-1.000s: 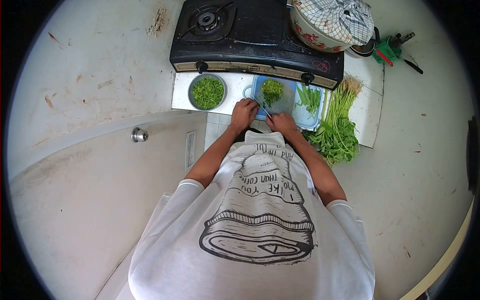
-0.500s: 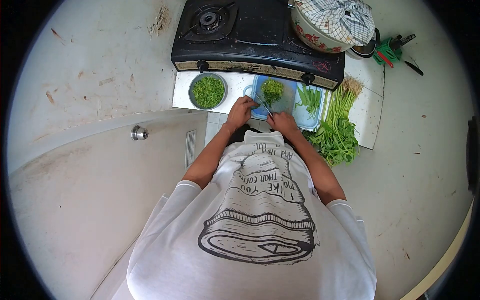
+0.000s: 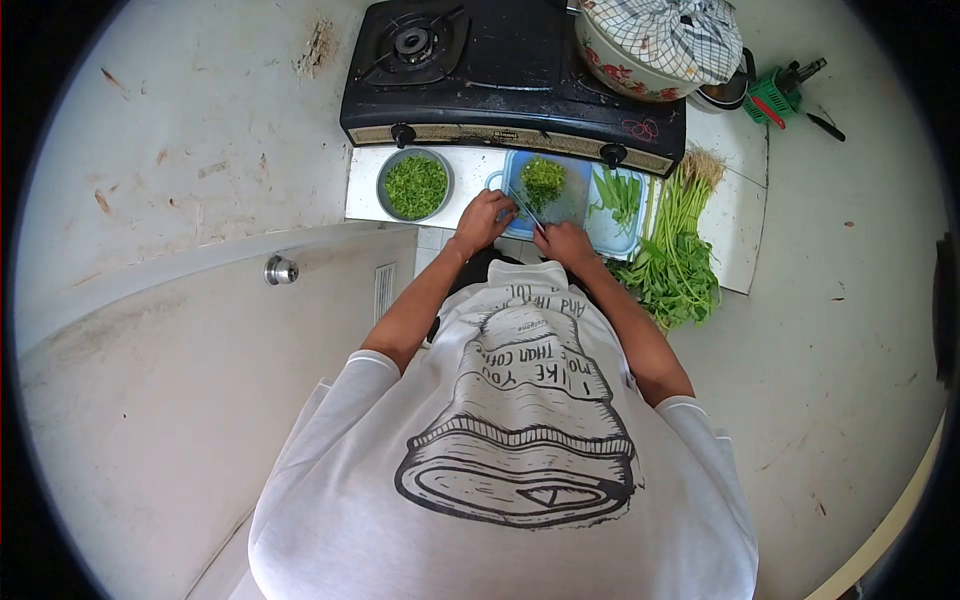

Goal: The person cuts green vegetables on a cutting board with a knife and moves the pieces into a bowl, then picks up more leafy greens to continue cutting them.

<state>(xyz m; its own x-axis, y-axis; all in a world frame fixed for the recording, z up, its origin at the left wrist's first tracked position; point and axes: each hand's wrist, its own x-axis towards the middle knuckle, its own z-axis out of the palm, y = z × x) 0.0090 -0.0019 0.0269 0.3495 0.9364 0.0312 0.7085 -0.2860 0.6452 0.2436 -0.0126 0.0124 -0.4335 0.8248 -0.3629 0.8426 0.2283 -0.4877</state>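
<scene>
My right hand [image 3: 565,244] is closed round the handle of a knife [image 3: 526,208], whose blade points up and left over the blue cutting board [image 3: 572,200]. At the board's left edge, my left hand [image 3: 484,218] has its fingers pressed together on a small bit of greens close to the blade. Chopped greens [image 3: 542,180] lie heaped on the board just above the knife. To the right, cut leaves [image 3: 618,197] rest in a light blue tray [image 3: 634,232]. A grey bowl [image 3: 450,186] of chopped greens stands left of the board.
Behind the board is a black gas stove [image 3: 510,90] bearing a large flowered pot [image 3: 612,72] with a checked cloth [image 3: 668,38]. A bunch of long-stemmed greens [image 3: 682,235] lies at the right. Farther right are a green basket [image 3: 770,98] and another knife [image 3: 826,126].
The knife and both hands have barely shifted at the board's left edge. The whole view has moved slightly.
</scene>
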